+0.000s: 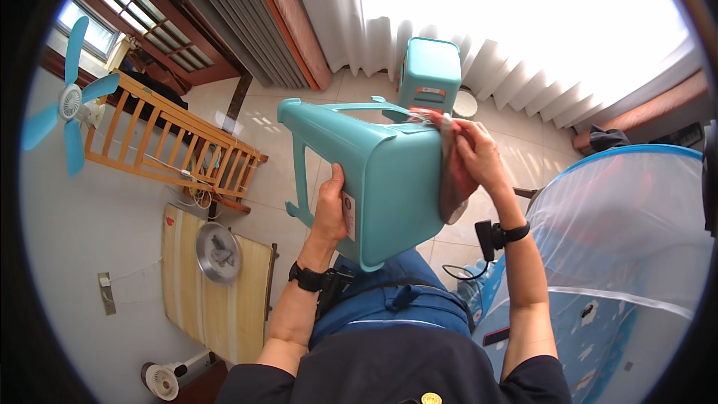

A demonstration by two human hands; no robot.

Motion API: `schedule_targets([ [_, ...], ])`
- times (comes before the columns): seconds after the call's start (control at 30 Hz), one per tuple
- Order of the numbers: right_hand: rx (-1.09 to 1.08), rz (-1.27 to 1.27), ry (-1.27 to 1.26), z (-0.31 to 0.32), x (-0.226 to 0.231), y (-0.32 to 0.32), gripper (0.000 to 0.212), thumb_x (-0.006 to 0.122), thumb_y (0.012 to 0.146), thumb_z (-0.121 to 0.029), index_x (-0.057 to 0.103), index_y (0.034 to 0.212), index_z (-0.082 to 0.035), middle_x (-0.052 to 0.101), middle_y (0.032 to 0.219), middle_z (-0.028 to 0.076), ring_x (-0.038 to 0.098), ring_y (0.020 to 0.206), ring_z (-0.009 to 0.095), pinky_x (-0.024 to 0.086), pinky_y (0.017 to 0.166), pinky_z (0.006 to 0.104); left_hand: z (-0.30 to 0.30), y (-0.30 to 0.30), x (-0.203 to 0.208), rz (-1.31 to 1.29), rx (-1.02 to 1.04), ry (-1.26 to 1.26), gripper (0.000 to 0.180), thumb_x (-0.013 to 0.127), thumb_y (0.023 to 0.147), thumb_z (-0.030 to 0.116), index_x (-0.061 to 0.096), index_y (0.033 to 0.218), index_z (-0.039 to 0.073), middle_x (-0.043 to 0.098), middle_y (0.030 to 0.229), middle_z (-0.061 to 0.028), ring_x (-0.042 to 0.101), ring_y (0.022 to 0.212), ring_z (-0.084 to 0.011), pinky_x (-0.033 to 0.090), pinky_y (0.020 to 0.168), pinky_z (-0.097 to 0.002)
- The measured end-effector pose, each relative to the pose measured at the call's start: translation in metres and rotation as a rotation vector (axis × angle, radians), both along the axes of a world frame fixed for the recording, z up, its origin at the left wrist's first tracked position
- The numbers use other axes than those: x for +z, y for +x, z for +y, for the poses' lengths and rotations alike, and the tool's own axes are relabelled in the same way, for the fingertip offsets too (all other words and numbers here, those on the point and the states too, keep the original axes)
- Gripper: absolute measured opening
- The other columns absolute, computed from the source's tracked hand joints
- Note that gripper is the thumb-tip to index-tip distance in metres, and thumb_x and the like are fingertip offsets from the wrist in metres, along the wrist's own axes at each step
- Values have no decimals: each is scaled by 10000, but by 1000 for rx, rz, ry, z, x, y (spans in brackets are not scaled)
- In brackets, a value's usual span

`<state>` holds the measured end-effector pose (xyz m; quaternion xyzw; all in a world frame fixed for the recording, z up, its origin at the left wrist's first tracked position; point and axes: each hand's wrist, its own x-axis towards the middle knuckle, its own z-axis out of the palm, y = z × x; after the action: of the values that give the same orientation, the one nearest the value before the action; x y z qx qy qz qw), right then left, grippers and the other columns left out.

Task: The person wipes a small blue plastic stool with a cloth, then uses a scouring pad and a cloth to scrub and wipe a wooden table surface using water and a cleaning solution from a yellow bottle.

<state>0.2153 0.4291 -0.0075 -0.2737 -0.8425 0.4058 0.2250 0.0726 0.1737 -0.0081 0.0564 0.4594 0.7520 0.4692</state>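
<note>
A teal plastic stool is held up in front of me, tipped on its side with its legs toward the upper left. My left hand grips its near side beside a small white label, the thumb lying along the plastic. In my right hand is a bunched red and grey cloth, its fingers closed on it. The cloth lies against the stool's right edge and hangs down there. Each wrist wears a black strap with a small device.
Another teal stool stands by the white curtain, next to a small round container. On the left are a wooden crib rail, a blue fan, and a table bearing a metal basin. A blue mesh tent fills the right.
</note>
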Motion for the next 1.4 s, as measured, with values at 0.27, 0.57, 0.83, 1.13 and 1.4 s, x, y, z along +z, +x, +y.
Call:
schedule_targets([
  [0.27,-58,349,-291,22,14,33,265,520,929,-41,585,1180,17,670,1016,72,612,889,77,490,770,207,-26,-11,-6,156,-119,-58,550,309,1018,454,558,1186,-5,644,1089,-96,618,972,-159,496,860,-294],
  [0.57,818,-36,142,-52,82,-22,464,685,769,-107,609,1225,-146,543,1283,110,395,1287,332,343,1065,439,-8,33,3,603,-507,-119,421,478,997,353,650,866,-9,575,667,-4,486,651,-68,430,608,-268],
  [0.83,544,-186,484,-12,34,-83,274,564,837,-183,632,1100,-146,536,1205,150,511,1106,381,430,946,479,-15,45,3,790,-796,-219,518,500,974,418,617,730,-24,504,547,-78,435,521,-132,375,519,-309],
  [1.13,450,-299,660,-33,53,-98,196,581,871,-187,641,1058,-190,553,1012,98,578,936,306,507,804,425,-16,54,17,743,-840,-167,481,507,973,400,599,742,-12,484,559,-81,464,524,-122,378,519,-291],
  [1.4,1158,-263,736,-108,44,-126,252,607,864,-209,616,1111,-161,560,1051,41,534,1003,240,494,806,379,-4,68,20,954,-889,-116,483,518,959,419,617,739,0,533,581,-131,505,526,-198,396,537,-324],
])
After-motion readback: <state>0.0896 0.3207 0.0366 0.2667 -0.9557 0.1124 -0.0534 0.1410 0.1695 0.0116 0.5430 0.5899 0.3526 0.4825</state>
